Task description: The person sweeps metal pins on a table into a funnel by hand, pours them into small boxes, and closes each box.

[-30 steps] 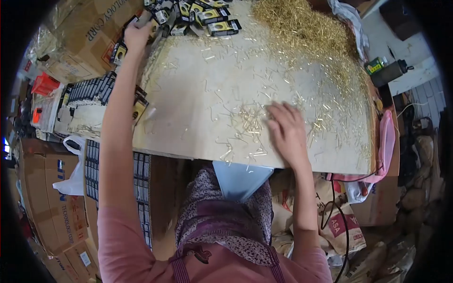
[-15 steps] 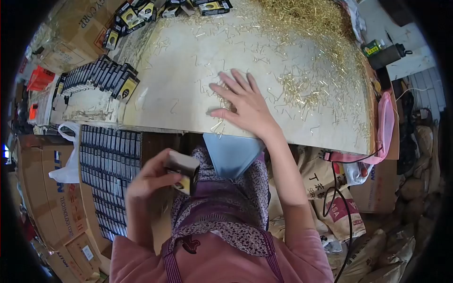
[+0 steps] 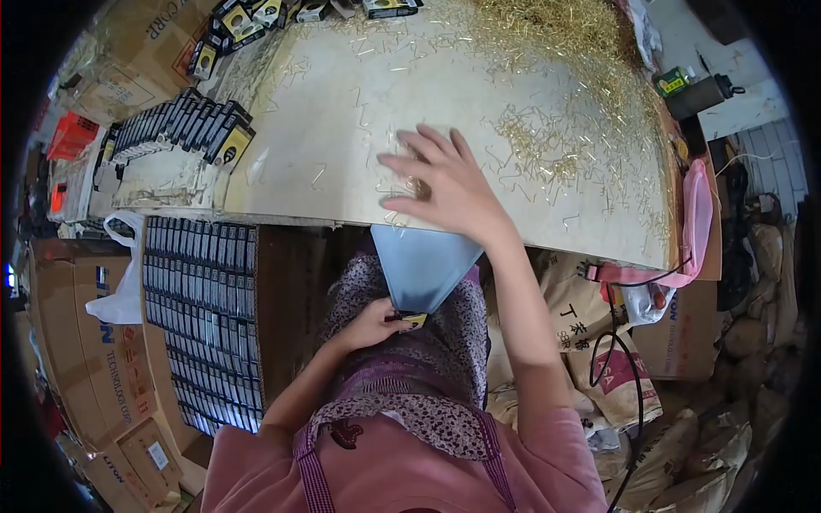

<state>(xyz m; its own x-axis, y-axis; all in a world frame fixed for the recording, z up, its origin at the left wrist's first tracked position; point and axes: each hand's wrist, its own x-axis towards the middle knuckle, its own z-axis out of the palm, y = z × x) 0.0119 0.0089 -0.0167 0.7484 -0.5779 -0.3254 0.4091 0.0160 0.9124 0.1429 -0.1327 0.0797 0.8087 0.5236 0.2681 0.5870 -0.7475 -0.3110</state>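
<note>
My left hand grips a small black-and-yellow box below the narrow lower end of a blue-grey chute. Most of the box is hidden by my fingers and the chute. The chute hangs from the table's front edge, above my lap. My right hand is over the table just behind the chute's upper end, its fingers spread and slightly bent. A few thin gold metal hooks show beneath its palm. More gold hooks lie scattered to its right.
A large heap of gold hooks covers the table's far right. Small black boxes stand in a row at the left, and others lie behind. A carton packed with similar boxes stands below left. A pink strap hangs at the right edge.
My left hand has brought the box rightward and down, from beside the chute to beneath its lower end. My right hand has lifted a little, its fingers more bent.
</note>
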